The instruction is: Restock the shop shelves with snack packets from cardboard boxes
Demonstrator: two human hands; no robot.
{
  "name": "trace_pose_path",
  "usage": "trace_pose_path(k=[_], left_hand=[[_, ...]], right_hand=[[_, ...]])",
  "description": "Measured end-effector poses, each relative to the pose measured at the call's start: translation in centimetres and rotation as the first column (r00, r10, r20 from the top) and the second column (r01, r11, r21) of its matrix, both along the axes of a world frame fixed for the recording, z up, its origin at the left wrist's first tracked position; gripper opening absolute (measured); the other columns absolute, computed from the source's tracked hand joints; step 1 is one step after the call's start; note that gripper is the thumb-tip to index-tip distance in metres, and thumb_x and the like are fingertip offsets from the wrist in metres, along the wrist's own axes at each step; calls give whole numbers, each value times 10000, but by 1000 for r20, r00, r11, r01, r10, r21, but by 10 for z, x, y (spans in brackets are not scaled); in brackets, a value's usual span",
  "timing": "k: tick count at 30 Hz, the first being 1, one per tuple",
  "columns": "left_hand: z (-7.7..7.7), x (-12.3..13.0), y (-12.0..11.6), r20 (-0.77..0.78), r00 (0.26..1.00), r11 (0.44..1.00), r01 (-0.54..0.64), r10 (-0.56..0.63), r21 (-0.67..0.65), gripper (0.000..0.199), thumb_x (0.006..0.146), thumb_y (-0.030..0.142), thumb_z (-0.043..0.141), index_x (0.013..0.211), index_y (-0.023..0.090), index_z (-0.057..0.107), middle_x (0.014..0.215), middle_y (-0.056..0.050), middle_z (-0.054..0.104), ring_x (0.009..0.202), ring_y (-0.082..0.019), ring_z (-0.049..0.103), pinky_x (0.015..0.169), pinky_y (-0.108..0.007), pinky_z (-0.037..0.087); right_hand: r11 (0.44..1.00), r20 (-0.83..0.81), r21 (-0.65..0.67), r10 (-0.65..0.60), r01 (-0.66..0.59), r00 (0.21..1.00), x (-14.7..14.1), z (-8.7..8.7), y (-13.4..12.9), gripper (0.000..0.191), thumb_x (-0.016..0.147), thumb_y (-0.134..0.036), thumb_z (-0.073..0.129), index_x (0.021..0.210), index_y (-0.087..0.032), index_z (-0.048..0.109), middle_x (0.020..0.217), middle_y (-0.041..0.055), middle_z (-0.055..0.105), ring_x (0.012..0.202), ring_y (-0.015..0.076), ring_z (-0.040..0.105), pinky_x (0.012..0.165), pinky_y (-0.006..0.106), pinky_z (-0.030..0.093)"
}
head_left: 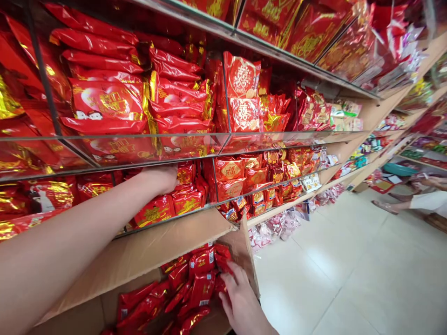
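Observation:
My left hand (161, 179) reaches into the lower shelf compartment, just under the glass front of the shelf above. Its fingers are hidden among red packets with gold print (155, 210). Below, my right hand (239, 293) is inside an open cardboard box (139, 258), at its right side. The fingers of that hand are bent and apart, touching the red packets (201, 284) heaped in the box. No packet can be seen gripped in it.
Glass-fronted shelves (188, 144) of red and gold packets run across the view and recede to the right. Pink bags (275, 228) lie beneath them. A tiled floor (335, 260) spreads at the right, where another person's legs (419, 202) show.

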State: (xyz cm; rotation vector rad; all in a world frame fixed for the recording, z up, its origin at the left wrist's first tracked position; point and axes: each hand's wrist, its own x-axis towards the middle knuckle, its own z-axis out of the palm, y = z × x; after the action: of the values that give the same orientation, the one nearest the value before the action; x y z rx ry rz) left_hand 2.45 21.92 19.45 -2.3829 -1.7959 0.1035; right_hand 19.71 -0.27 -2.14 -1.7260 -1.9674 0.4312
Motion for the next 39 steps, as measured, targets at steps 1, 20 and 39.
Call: trace_pose_path(k=[1, 20, 39], left_hand=[[0, 0, -3, 10, 1000, 1000, 12, -12, 23, 314, 833, 320, 549, 1111, 173, 547, 1189, -71, 564, 1057, -236, 547, 896, -478, 436], [-48, 7, -148, 95, 698, 699, 681, -710, 218, 278, 820, 246, 474, 1058, 285, 612, 1209, 1, 617, 1202, -243, 475, 1057, -490, 311], [-123, 9, -199, 915, 71, 916, -104, 396, -388, 323, 785, 565, 441, 864, 257, 502, 618, 33, 614, 519, -173, 599, 404, -250, 460]], right_hand=[[998, 49, -31, -46, 47, 998, -1, -1, -1, 459, 732, -52, 470, 1170, -166, 548, 1324, 129, 433, 1235, 249, 404, 1042, 391, 355], [935, 354, -215, -196, 283, 914, 6, 6, 16, 278, 844, -82, 364, 897, -172, 622, 909, 106, 611, 721, 233, 660, 565, 319, 511], [954, -932, -272, -294, 126, 212, -48, 55, 29, 347, 823, -524, 453, 716, -195, 421, 635, -44, 476, 574, 95, 456, 569, 212, 407]])
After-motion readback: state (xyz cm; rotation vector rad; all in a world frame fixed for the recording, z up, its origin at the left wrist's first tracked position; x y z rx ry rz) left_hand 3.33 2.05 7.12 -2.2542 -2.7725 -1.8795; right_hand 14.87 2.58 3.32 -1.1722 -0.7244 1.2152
